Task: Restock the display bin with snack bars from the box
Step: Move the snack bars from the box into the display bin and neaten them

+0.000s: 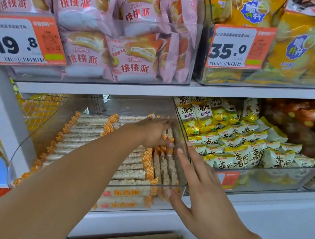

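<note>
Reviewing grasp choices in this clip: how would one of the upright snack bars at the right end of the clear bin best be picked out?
Pinch an upright snack bar by its top orange twisted end, coming straight down from above. Those bars stand on edge, packed side by side against the bin's right wall, so only their tops are free. The left hand already reaches among them; the right hand lies on the bin's corner.
</note>
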